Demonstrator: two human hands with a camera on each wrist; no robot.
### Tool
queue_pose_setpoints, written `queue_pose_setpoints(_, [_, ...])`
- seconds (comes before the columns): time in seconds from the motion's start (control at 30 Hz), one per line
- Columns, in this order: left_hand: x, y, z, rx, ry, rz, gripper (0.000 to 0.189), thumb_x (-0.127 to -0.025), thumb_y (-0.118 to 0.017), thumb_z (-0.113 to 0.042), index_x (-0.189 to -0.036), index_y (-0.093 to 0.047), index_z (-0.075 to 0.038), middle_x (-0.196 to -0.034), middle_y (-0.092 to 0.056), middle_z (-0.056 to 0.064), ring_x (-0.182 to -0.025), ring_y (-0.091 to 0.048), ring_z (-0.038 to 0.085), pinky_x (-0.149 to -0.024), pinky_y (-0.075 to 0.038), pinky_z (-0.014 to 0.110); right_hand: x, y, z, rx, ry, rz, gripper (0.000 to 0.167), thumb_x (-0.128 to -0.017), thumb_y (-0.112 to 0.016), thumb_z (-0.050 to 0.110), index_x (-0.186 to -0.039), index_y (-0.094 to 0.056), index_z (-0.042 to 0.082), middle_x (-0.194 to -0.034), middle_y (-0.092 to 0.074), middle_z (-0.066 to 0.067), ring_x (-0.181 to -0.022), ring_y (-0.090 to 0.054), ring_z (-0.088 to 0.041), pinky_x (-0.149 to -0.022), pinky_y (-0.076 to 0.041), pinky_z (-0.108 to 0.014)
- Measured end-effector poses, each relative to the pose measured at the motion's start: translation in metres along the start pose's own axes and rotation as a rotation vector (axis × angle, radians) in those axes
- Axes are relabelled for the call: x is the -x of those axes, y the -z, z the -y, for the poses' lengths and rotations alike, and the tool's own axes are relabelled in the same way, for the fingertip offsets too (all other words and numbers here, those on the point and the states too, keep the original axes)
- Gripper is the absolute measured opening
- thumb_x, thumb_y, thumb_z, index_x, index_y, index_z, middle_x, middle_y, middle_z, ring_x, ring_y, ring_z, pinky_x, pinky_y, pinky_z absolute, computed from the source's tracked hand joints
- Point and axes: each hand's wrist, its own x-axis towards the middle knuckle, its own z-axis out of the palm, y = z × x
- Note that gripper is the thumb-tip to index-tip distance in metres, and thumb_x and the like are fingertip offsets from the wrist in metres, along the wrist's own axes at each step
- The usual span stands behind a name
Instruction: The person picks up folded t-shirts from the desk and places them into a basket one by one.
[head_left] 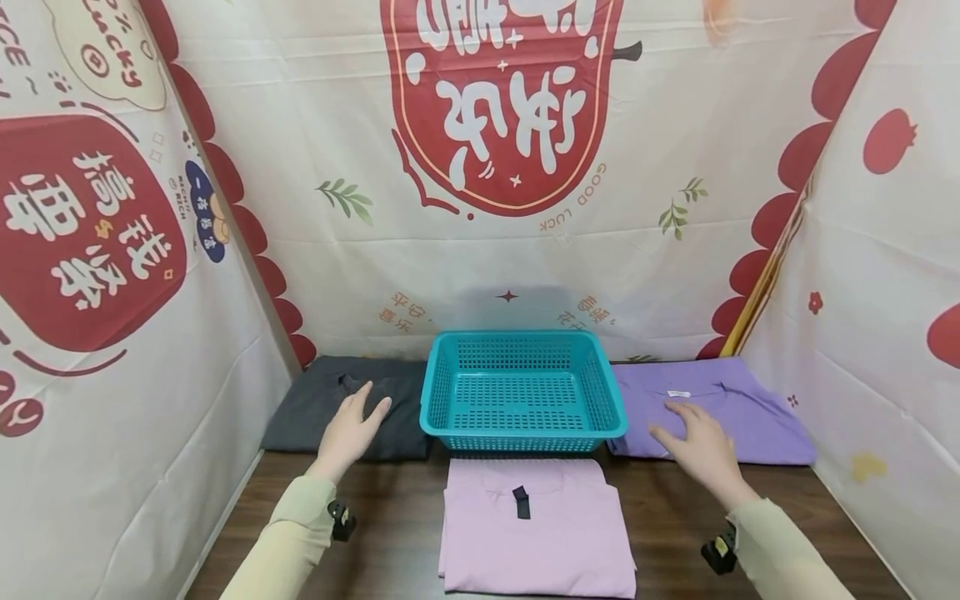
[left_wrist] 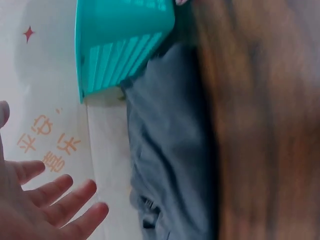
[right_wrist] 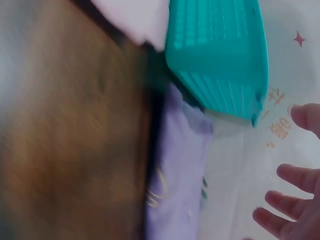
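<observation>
A teal plastic basket (head_left: 517,442) with perforated walls stands at the back middle of the table, nothing inside it. My left hand (head_left: 351,433) hovers over the folded dark grey shirt (head_left: 300,417) left of the basket, fingers spread and holding nothing. On the other side, my right hand (head_left: 701,450) hangs over the folded purple shirt (head_left: 757,425), its fingers apart and also free of any object. Between the two arms, in front of the basket, lies a folded pink shirt (head_left: 536,542) with a black neck label. Both wrist views show the hands raised beside the basket.
The dark wooden table (head_left: 390,517) is bounded by a printed white cloth (head_left: 330,275) at the back and on both sides. A black wrist camera (head_left: 342,521) sits on the left wrist, another camera (head_left: 720,552) on the right.
</observation>
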Motion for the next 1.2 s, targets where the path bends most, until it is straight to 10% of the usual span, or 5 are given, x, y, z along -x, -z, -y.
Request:
queue_pose_setpoints(0.3, [0.033, -0.026, -0.002, 0.145, 0.062, 0.023, 0.079, -0.096, -0.037, -0.065, -0.149, -0.036, -0.007, -0.137, -0.049, 0.018, -0.115, -0.055, 0.036, -0.096, -0.040, 0.056, 0.038, -0.029, 0.015, -0.162, -0.142, 0.138, 0.066, -0.093, -0.061, 0.047, -0.128, -0.056, -0.008, -0.110, -0.064, -0.022, -0.102, -0.061, -0.038, -0.088, -0.046, -0.053])
queue_pose_setpoints(0.53, [0.057, -0.053, -0.004, 0.289, 0.103, 0.062, 0.073, -0.099, -0.043, -0.054, -0.146, -0.038, 0.001, -0.132, -0.053, 0.024, -0.096, -0.065, 0.028, -0.078, -0.053, 0.042, 0.058, -0.053, 0.020, -0.252, -0.289, 0.258, 0.055, -0.091, -0.064, 0.041, -0.119, -0.062, -0.007, -0.087, -0.069, -0.007, -0.066, -0.063, -0.016, -0.059, -0.049, -0.033])
queue_pose_setpoints(0.63, [0.067, -0.063, -0.005, 0.398, 0.142, 0.099, 0.075, -0.099, -0.043, -0.053, -0.145, -0.036, 0.006, -0.133, -0.051, 0.028, -0.083, -0.067, 0.026, -0.061, -0.054, 0.035, 0.063, -0.061, 0.020, -0.294, -0.338, 0.266, 0.050, -0.091, -0.065, 0.041, -0.112, -0.067, -0.005, -0.084, -0.070, -0.006, -0.061, -0.063, -0.017, -0.053, -0.051, -0.033])
queue_pose_setpoints(1.2, [0.087, -0.103, -0.007, 0.713, 0.321, 0.255, 0.078, -0.101, -0.042, -0.050, -0.136, -0.037, 0.019, -0.109, -0.066, 0.025, -0.073, -0.068, 0.025, -0.057, -0.057, 0.039, 0.070, -0.081, 0.034, -0.380, -0.416, 0.288, 0.048, -0.086, -0.070, 0.039, -0.109, -0.070, -0.004, -0.072, -0.063, -0.003, -0.051, -0.060, -0.020, -0.046, -0.051, -0.036])
